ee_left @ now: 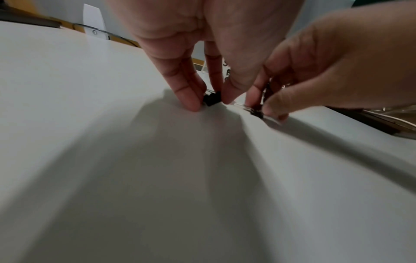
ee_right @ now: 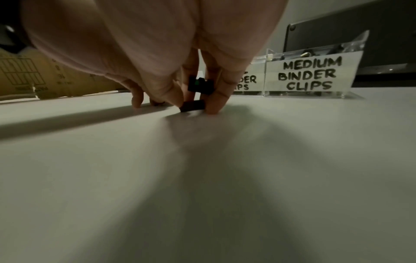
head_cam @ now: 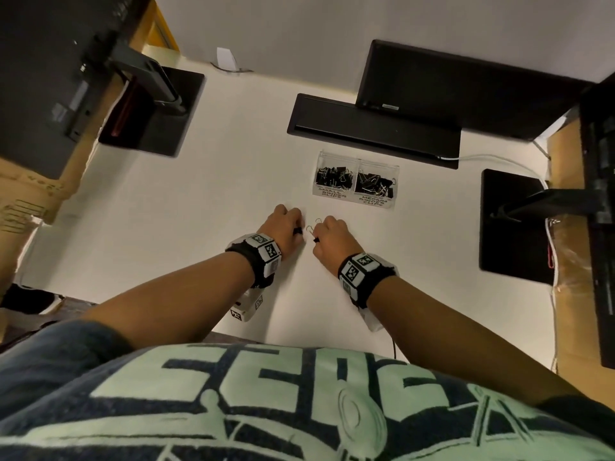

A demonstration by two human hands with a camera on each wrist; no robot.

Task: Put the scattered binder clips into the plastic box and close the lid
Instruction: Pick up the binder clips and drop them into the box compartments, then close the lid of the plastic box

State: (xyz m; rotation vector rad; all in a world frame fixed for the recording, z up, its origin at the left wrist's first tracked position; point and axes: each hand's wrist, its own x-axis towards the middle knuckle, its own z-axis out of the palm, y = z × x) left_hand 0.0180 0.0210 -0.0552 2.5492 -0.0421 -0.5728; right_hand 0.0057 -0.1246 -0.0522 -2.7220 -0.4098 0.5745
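Clear plastic box [head_cam: 355, 194] sits toward the desk's [head_cam: 166, 244] far edge, lid up (black clips fill both labelled compartments). Nearer us, our left hand [head_cam: 283, 224] pinches a small binder clip [ee_left: 211, 100]; our right hand [head_cam: 332, 236] pinches another clip [ee_right: 193, 106].

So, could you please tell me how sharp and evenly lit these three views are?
Head view: wide-angle bending at the edges, even light, plastic box labels readable. Left wrist view: left hand close and soft, broad shadows fanning over the table. Right wrist view: dim, right hand blurred, box lettering sharp.
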